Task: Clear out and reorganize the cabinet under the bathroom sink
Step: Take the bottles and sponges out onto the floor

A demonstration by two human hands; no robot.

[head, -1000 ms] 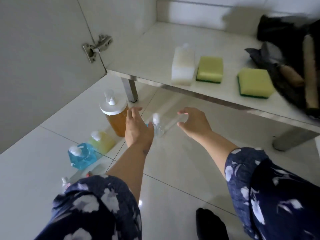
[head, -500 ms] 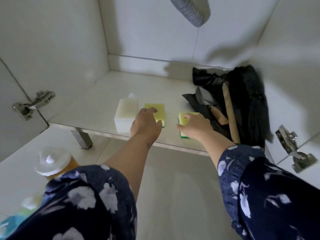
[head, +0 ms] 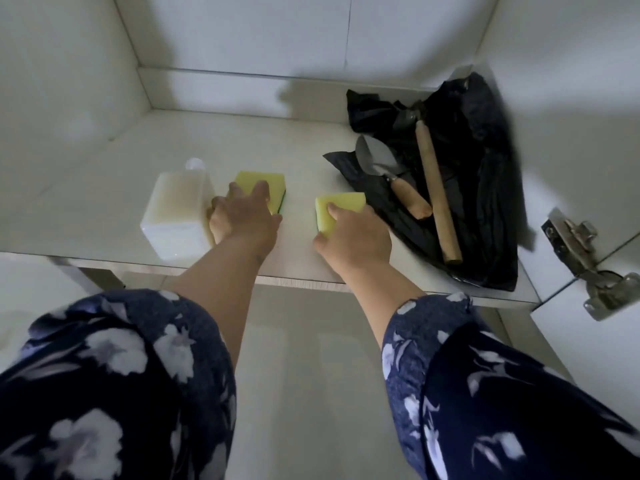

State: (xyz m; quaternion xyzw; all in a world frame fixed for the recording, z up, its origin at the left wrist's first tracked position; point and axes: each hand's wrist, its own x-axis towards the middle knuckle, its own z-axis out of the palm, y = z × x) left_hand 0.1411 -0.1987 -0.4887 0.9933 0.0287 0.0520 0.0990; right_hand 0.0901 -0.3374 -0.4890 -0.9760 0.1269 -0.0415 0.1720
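Note:
Two yellow sponges with green undersides lie on the white cabinet floor (head: 104, 188). My left hand (head: 242, 220) rests on the left sponge (head: 258, 178), fingers spread over its top and wrapping its near edge. My right hand (head: 353, 237) grips the right sponge (head: 332, 211), thumb on its left face, with the sponge tilted up off the shelf. A white square bottle (head: 178, 214) lies on its side just left of my left hand, touching it.
A crumpled black plastic bag (head: 481, 188) fills the cabinet's right side, with a small trowel (head: 384, 168) and a long wooden handle (head: 438, 195) lying on it. A metal door hinge (head: 585, 261) sticks out at the right. The tiled floor lies below the shelf edge.
Both hands rose from the bottles on the floor into the cabinet and closed over the two sponges. The right sponge has tipped up in my right hand.

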